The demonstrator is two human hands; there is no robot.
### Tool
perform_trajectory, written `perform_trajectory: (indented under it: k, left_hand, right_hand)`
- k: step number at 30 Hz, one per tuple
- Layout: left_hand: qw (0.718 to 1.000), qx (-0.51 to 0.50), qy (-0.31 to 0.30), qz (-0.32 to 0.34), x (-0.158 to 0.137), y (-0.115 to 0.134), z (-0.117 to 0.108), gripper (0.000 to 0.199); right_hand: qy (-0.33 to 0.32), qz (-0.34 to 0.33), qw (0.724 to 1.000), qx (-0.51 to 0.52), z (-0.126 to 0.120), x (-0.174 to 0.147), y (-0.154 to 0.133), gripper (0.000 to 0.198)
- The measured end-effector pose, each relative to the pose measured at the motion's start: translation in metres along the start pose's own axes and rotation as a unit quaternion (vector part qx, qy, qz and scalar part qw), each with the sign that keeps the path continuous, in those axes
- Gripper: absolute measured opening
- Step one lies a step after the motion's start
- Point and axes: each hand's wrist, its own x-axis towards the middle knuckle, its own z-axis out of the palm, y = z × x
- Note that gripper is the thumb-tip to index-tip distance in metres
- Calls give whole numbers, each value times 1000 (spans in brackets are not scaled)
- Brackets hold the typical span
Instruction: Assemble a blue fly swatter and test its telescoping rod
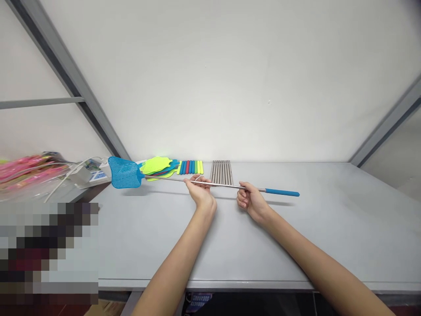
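A fly swatter (126,173) with a blue mesh head, a thin extended metal rod and a blue handle grip lies level across both my hands, above the table. My left hand (201,192) holds the rod near its middle, palm turned up and thumb on the rod. Further right, my right hand (251,199) is closed round the rod, just left of the blue grip. Behind my left hand lie loose swatter heads (157,166) in yellow and blue, a row of coloured grips (190,167), and a row of metal rods (222,172).
The grey table (296,245) backs onto a white wall with grey frame posts. On the left are a power strip (98,176) with plugs and cables, and a clear plastic bag (29,175) of pink and yellow items. The lower left is pixelated.
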Motion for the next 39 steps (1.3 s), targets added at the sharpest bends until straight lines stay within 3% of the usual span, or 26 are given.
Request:
perform_trajectory:
  k: [8,21,33,39]
  left_hand:
    - [995,-35,-33,-92,-9,-10,-2,26]
    - [960,-87,-74,-255,-8,-12,-6,23]
    - [955,-109,-138,-238,-7,-12,-4,27]
    - [957,-105,-141,-231,-5,-11,-8,25]
  right_hand:
    - [7,-4,1000,6,0,1,0,40]
    - [0,16,1000,13,2,3,7,41]
    - [-15,26,999,40,7,0,6,41]
    - [-28,38,997,54,9,0,9,42]
